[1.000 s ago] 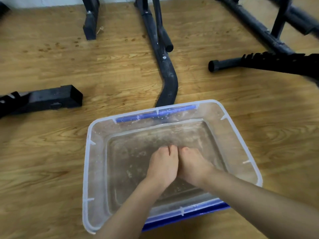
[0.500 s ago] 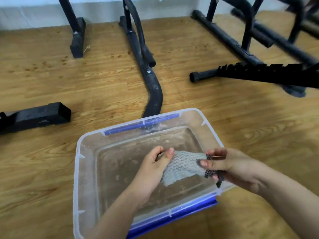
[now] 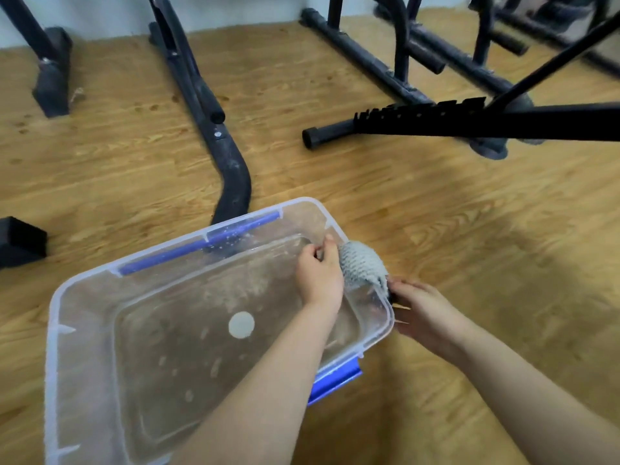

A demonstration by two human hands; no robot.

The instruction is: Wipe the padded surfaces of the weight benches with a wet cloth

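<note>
A wet grey waffle-weave cloth is stretched between both hands above the right rim of a clear plastic tub that holds shallow water. My left hand grips the cloth's left end with curled fingers. My right hand, just outside the tub's right corner, pinches the cloth's other end, where a dark edge shows. No padded bench surface is in view; only black bench frames stand on the floor.
The tub has blue clip handles and sits on a wood floor. Black steel bench legs run up the middle. A notched black adjustment bar crosses the right side. A black foot lies at the left.
Both hands have lifted the cloth out of the water and carried it right, from the tub's middle to over its right rim. The view has shifted toward the bench frames.
</note>
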